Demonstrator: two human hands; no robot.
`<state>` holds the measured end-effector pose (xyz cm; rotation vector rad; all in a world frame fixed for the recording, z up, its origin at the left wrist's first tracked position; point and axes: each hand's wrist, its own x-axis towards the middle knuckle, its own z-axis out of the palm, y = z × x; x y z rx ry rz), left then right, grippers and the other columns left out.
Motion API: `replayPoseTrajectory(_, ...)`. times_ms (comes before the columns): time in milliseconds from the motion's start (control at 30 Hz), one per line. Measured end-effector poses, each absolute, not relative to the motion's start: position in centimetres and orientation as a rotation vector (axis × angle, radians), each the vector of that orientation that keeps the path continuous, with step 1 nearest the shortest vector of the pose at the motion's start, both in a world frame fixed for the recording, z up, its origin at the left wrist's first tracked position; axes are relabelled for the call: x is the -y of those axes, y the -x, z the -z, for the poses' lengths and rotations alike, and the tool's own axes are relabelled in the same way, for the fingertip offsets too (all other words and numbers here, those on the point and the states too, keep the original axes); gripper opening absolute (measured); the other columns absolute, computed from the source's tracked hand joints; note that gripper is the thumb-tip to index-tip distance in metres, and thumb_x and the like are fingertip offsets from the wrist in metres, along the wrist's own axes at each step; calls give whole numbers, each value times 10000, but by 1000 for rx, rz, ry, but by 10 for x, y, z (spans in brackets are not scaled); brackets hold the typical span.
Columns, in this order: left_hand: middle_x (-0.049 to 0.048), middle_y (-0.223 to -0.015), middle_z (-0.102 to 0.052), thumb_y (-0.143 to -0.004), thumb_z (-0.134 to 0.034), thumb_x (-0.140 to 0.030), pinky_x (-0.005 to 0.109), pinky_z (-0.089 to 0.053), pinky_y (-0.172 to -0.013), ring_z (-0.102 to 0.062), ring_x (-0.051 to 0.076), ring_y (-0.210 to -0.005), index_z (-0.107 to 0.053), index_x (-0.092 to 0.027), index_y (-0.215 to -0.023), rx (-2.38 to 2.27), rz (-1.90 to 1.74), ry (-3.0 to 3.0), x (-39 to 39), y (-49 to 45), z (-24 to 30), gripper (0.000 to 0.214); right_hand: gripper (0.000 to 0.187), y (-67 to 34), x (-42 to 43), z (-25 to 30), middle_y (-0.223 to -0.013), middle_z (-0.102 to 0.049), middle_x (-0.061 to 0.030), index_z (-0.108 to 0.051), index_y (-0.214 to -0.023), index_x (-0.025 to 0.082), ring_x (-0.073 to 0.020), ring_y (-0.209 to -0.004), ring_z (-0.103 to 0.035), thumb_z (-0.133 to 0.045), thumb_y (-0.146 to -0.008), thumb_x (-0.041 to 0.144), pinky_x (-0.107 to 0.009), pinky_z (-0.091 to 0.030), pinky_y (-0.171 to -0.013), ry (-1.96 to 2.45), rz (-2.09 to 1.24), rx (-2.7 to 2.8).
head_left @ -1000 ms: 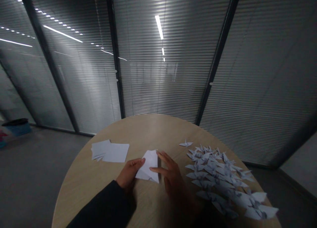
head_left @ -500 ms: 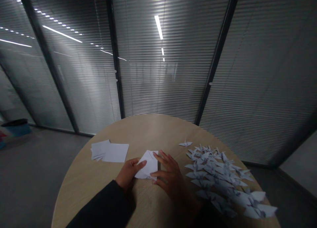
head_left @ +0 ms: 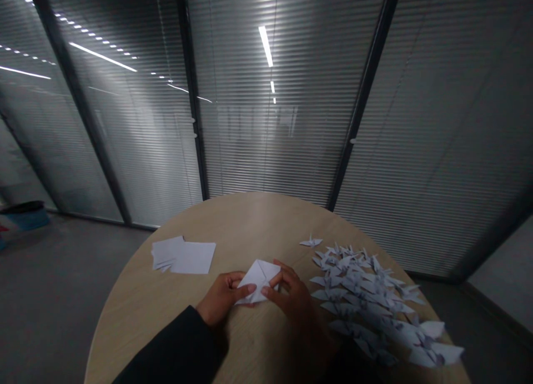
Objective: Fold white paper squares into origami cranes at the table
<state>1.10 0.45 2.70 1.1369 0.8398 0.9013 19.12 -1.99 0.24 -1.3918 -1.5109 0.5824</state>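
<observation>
The round, pale wooden table [head_left: 260, 220] runs from my hands to its curved far edge, giving me room ahead. To my left lie flat white paper sheets [head_left: 195, 258], well inside the rim; to my right, a crowd of folded white paper birds [head_left: 353, 287] spreads near the edge and hems in my right arm. Between them, my left hand [head_left: 221, 298] and right hand [head_left: 295, 299] grip a small folded white paper piece [head_left: 259, 274], thumbs on top. It's angular, creased near its upper corner; whether it touches the wood, I can't quite tell.
</observation>
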Motion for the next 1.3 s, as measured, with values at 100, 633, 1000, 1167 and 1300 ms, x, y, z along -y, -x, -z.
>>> replayPoseTrajectory(100, 41, -592, -692, -485, -912, -480, 236, -423, -544, -559, 111, -503, -766, -109, -706, -818, -898, -1144, -4, -12, -26, 456, 125, -191, 19, 0, -698, -688, 2, -630, -716, 215, -183, -685, -638, -693, -735, 321, -257, -460, -610, 1477, -773, 1477)
replayPoseTrajectory(633, -69, -470, -457, -504, -811, -663, 230, -200, -466, -329, 60, -444, -617, -122, -621, -963, -902, -1302, -3, -13, -21, 587, 452, -181, 28, -9, -814, -751, 0, -601, -1099, 265, -213, -717, -707, -691, -658, 232, -297, -543, -648, 1342, -905, 1384)
replayPoseTrajectory(1000, -48, -482, -498, -529, -810, -642, 231, -225, -470, -367, 75, -452, -659, -109, -656, -978, -891, -1316, -2, -12, -22, 569, 633, -183, 23, 0, -809, -757, -20, -547, -1242, 237, -230, -710, -715, -700, -628, 229, -315, -560, -624, 1250, -1011, 1297)
replayPoseTrajectory(1167, -57, -487, -492, -528, -820, -620, 233, -238, -476, -371, 75, -447, -655, -119, -670, -974, -872, -1328, -1, -13, -21, 546, 626, -184, 20, 4, -812, -757, -19, -558, -1224, 238, -231, -710, -716, -713, -618, 216, -321, -568, -615, 1245, -1011, 1297)
replayPoseTrajectory(1300, -59, -490, -493, -532, -823, -603, 237, -257, -482, -380, 79, -449, -643, -128, -649, -980, -859, -1354, -1, -13, -22, 522, 615, -185, 20, 4, -841, -759, -27, -562, -1214, 239, -232, -734, -721, -727, -621, 222, -328, -575, -630, 1251, -1020, 1310)
